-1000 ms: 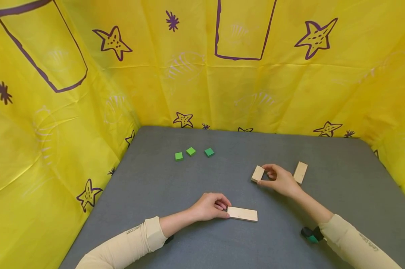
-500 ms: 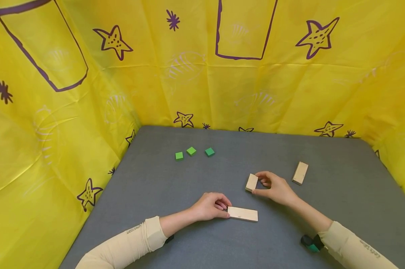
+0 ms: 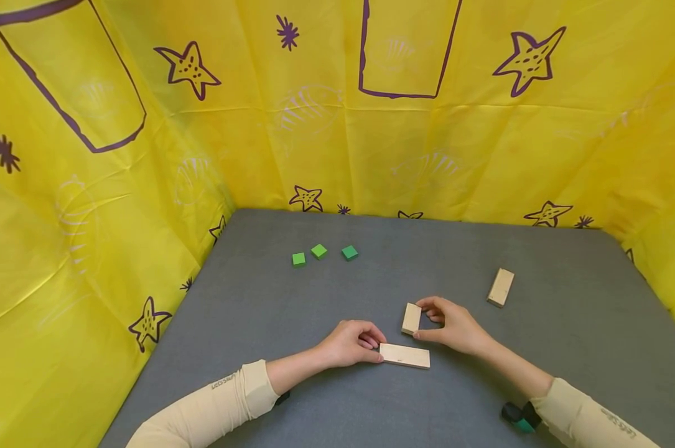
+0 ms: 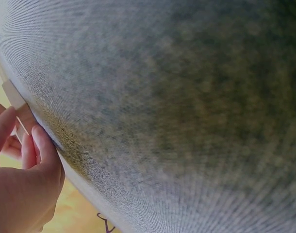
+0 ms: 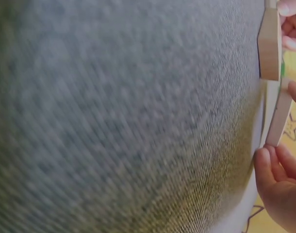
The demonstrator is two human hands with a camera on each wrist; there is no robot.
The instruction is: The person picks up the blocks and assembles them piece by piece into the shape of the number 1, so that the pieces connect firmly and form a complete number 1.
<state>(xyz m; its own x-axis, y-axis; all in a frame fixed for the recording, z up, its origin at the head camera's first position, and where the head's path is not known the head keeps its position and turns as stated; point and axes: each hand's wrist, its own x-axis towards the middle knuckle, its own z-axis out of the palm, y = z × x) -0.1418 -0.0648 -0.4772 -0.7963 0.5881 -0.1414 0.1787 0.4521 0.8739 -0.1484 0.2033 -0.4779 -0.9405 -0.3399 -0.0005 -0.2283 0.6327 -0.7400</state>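
Observation:
My left hand [image 3: 348, 343] pinches the left end of a flat wooden block [image 3: 405, 356], which lies lengthwise left to right on the grey table. Thumb and index finger of my right hand [image 3: 455, 325] hold a second wooden block [image 3: 411, 318] by its near and far ends. That one points away from me, just behind the first block with a small gap in the head view. In the right wrist view the second block [image 5: 280, 116] looks lifted slightly off the cloth, beside the first block [image 5: 270, 46]. The left wrist view shows only part of the pinched wood.
Another wooden block [image 3: 501, 287] lies apart at the right. Farther back sit two light green blocks [image 3: 298, 259] and a dark green block [image 3: 349, 252]. Yellow cloth walls [image 3: 315, 143] with starfish drawings rise along the grey table's [image 3: 259, 298] back and sides.
My right hand has brought its wooden block toward me and to the left, closer to the other block. The left hand and its block have stayed put.

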